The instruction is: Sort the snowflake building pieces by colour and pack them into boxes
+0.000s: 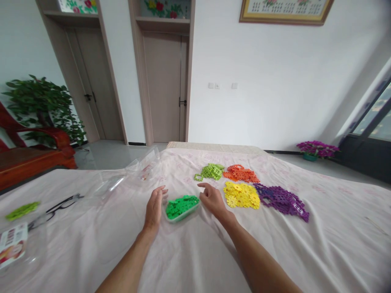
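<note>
Bright green plastic building pieces [182, 205] fill a small clear container [184, 216] on the cloth in front of me. To its left is my left hand [154, 206], its fingers stretched out and holding nothing. My right hand [213, 199] is by the container's right end, with the index finger extended and the others partly curled; I see nothing in it. Close to that hand, on its right, lies a pile of yellow round pieces [242, 195]. Light green pieces [213, 171] and orange pieces [240, 173] are heaped farther back. Purple pieces [282, 200] spread out at the right.
Empty clear plastic containers [105, 185] stand at left on the pale tablecloth [332, 244]. Black-framed glasses [62, 204], a few lime green pieces [23, 211] and a labelled clear package [14, 246] lie nearer the left edge. A wooden chair [58, 140] is beyond the table.
</note>
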Demonstrator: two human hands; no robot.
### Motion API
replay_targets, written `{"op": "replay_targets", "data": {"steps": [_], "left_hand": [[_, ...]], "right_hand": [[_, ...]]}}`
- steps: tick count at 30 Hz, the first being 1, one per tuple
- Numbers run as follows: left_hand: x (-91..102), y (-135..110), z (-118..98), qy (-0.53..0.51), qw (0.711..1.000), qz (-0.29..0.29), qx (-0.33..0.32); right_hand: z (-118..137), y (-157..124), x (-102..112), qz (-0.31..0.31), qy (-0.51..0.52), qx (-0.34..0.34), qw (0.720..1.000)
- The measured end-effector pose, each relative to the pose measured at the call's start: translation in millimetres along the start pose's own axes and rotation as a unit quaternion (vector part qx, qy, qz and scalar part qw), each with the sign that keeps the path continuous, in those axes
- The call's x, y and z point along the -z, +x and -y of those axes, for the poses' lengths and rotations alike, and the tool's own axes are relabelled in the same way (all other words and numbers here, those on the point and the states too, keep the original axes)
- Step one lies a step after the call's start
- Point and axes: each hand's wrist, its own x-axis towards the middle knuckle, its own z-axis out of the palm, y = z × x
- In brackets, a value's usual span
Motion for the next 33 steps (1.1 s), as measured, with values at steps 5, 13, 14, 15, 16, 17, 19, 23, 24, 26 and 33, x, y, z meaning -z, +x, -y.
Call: {"op": "replay_targets", "data": {"steps": [5,13,14,15,16,17,19,23,24,26,33], "left_hand": [[-1.3,-0.1,-1.8,0.006,1.0,0.013,-0.009],[1.1,-2.6,-0.6,0.034,0.998,-0.041,-0.033],[2.6,-1.8,-1.7,0.051,0.997,-0.049,-0.044],[4.9,-0.5,-3.9,0.078,0.994,-0.055,-0.054],[8.2,1.4,-7.4,0.118,0.989,-0.058,-0.065],[12.6,3.8,-12.0,0.171,0.98,-0.061,-0.075],[25.0,9.7,-23.6,0.316,0.942,-0.057,-0.095],[61.7,22.1,-40.5,0.509,0.856,-0.083,-0.041],[72.3,24.6,-40.7,0.54,0.837,-0.084,-0.015],[93.1,28.6,-36.3,0.591,0.8,-0.098,0.033],[139.1,36.5,-16.6,0.61,0.775,-0.04,0.16]], "right_hand": [[-9.7,0.6,-3.7,-0.014,0.024,0.009,1.0],[-20.3,-7.7,-8.6,-0.006,0.175,-0.029,0.984],[-22.3,-8.3,-8.3,-0.015,0.203,-0.036,0.978],[-24.5,-8.3,-8.2,-0.029,0.224,-0.044,0.973],[-26.9,-7.5,-8.2,-0.044,0.236,-0.054,0.969],[-29.3,-6.2,-8.4,-0.057,0.238,-0.065,0.967],[-33.7,-2.6,-9.7,-0.061,0.22,-0.085,0.97],[-38.3,3.1,-13.0,-0.017,0.132,-0.063,0.989],[-38.9,3.8,-13.6,-0.013,0.116,-0.055,0.992],[-40.0,4.5,-14.4,-0.014,0.105,-0.054,0.993],[-43.2,5.0,-15.1,-0.014,0.107,-0.045,0.993]]}}
